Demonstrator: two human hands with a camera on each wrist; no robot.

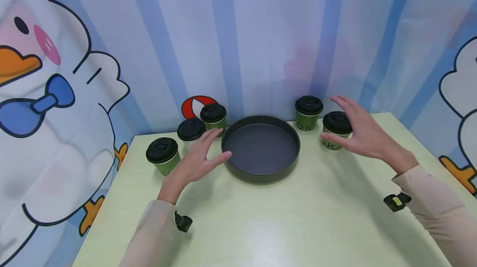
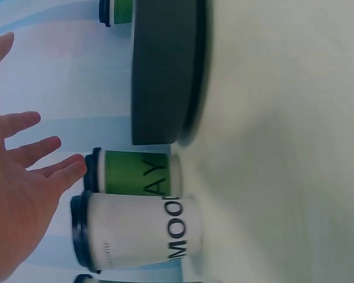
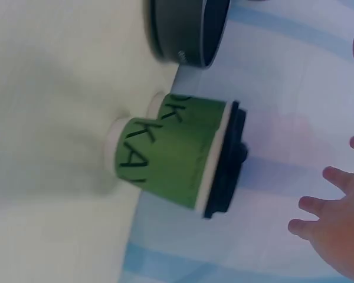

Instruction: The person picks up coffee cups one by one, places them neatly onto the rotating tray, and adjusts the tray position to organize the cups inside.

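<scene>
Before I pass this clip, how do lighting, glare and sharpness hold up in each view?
Head: pale glare on the table low in frame, soft shadows either side; left wrist: sideways, large letters on the white cup legible, small print blurred; right wrist: sideways too, the mark on the pan too soft to read.

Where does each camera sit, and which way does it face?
Head: worn on the person's head, facing forward and down at a table, dark pan and five lidded cups; left grip, right grip and both sleeves show.
Left wrist: worn there, picture turned sideways, facing the white cup and pan's side; the left grip shows.
Right wrist: worn there, also sideways, facing two green cups and part of the pan; part of the right grip shows.
Shared: all three views show the pan; head and left wrist share the white cup.
</scene>
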